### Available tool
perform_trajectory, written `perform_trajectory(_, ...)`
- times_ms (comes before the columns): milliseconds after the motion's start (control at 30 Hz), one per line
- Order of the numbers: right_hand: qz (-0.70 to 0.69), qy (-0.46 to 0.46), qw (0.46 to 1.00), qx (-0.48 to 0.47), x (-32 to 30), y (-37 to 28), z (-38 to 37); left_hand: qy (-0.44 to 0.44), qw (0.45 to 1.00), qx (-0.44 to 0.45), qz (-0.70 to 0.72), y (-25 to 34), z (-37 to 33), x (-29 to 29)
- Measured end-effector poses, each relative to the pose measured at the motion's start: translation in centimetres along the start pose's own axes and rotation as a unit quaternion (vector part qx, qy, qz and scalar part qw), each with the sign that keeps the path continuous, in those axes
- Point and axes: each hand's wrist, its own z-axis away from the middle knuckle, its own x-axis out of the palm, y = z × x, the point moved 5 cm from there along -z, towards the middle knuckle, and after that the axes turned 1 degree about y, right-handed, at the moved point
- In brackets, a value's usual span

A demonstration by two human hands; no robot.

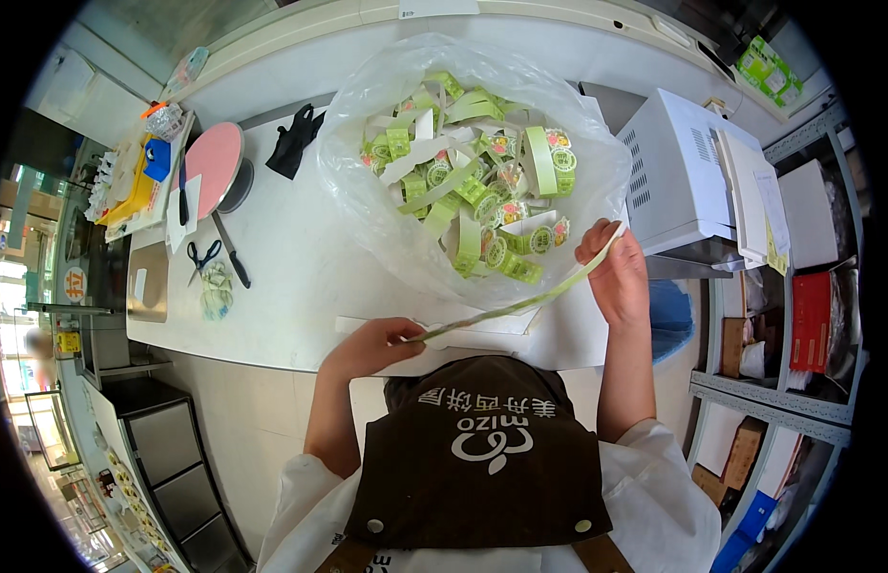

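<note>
A long green paper strip (520,304) stretches between my two hands, just in front of the bag on the table. My left hand (375,346) pinches its lower left end near the table's front edge. Higher up on the right, my right hand (616,270) grips the other end between thumb and fingers. Behind the strip stands a large clear plastic bag (353,215), its mouth wide, holding many green-and-white paper bands (539,160) with round printed labels. Flat white strips (501,322) lie on the table beneath the held strip.
On the table's left are a pink turntable (220,162), a knife (234,253), scissors (204,256), a small crumpled bag (216,291) and a black glove (294,141). A white boxy appliance (668,177) stands at the right, beside metal shelving (769,392) with boxes.
</note>
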Motion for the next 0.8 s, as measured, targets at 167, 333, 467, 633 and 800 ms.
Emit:
perform_trajectory(167,-0.103,0.026,0.994,-0.031,-2.1,-0.8,0.1,0.062,0.993,0.036,0.093,-0.8,0.9,-2.7)
perform_trajectory(333,-0.214,0.048,0.974,-0.05,-3.2,-0.9,0.5,0.125,0.953,0.16,0.225,-2.0,1.4,-5.2)
perform_trajectory(467,-0.246,0.013,0.968,-0.045,-2.4,-0.8,0.8,0.094,0.85,0.311,0.416,-1.2,0.6,-4.7)
perform_trajectory(633,-0.207,-0.048,0.977,-0.025,-0.1,-0.5,0.7,0.046,0.775,0.364,0.515,3.1,-0.7,-2.3)
perform_trajectory(800,-0.143,-0.078,0.986,0.031,2.5,0.0,1.1,0.024,0.751,0.32,0.577,6.1,-0.3,-1.0)
